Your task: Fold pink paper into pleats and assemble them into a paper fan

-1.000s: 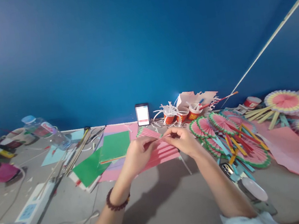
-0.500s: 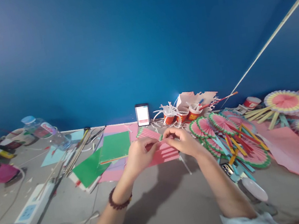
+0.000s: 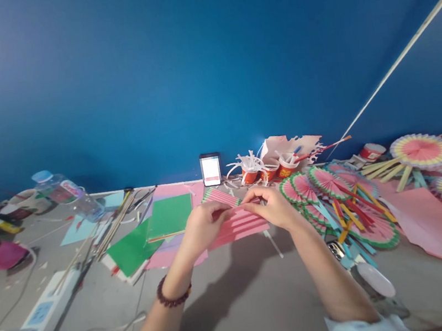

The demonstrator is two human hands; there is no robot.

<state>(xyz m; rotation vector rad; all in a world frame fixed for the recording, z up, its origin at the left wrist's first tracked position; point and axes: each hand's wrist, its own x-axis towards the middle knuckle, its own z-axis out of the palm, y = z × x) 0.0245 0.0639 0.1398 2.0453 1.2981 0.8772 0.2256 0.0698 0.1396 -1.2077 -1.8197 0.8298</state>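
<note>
Left hand (image 3: 205, 225): in the head view, its thumb and fingers pinched the upper part of the pink paper, the palm turned inward; the hold looked light, probably so the thin sheet would not crush.
Right hand (image 3: 272, 209): it pinched the same paper from the other side, fingers arched, fingertips close to the left hand's; the pairing likely kept the sheet taut and its creases straight.
Pink paper (image 3: 237, 231): it lay in both hands, above the near middle of the table (image 3: 244, 313); thin and matt, it ran in parallel ridges below the fingers.
Folded piece (image 3: 218, 195): just beyond the hands, narrow, pink with pale stripes and greenish ends; whether it joined the paper could not be told.
Phone (image 3: 210, 169): upright by the wall (image 3: 189, 70), screen facing the person, presumably to be seen over the hands.
Green sheets (image 3: 170, 216): smooth, flat, square-cornered, piled to the left, perhaps to stay within reach.
Cups (image 3: 287, 168): red, grouped near the wall, apparently to keep the curling white strips (image 3: 249, 161) and pens together.
Fans (image 3: 330, 180): pleated rounds, pink with green zigzag rims, overlapping to the right, seemingly heaped there to leave the middle for the hands.
Sticks (image 3: 118, 224): slim, straight, woody, bundled left of the sheets.
Bracelet (image 3: 173, 295): dark round beads on the left wrist.
</note>
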